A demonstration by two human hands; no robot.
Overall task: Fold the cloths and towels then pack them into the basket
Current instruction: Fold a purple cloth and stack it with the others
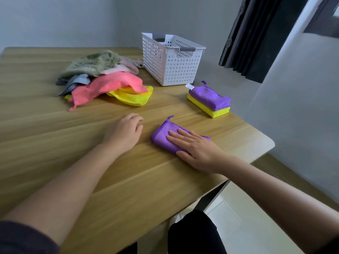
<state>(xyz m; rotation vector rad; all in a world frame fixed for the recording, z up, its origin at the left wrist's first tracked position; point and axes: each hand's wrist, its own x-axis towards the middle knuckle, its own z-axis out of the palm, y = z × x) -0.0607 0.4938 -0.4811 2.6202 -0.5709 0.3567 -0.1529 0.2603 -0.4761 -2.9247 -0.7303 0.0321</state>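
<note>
Beneath straight fingers of right hand (197, 153), pressed folded purple cloth (162, 137) flat on wooden table (45, 134). Rested left hand (124, 133), loosely curled and empty, left of those fingers. Beyond fingertips, noted unfolded cloth pile (110, 83), folded purple-on-yellow stack (210, 100), white basket (172, 70) near grey wall (73, 19), dark curtain (253, 43).

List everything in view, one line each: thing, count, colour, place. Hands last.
basket: 1, white, grey handles, far side of table
folded stack: 2 cloths, purple on yellow, right edge near basket
folded cloth: 1, purple, under right hand
unfolded pile: about 5 cloths, green, pale pink, grey-blue, coral, yellow, left of basket
table: 1, light wood
curtain: 1, dark, upper right
left hand: 1, on table, holding nothing
right hand: 1, flat on folded cloth
</note>
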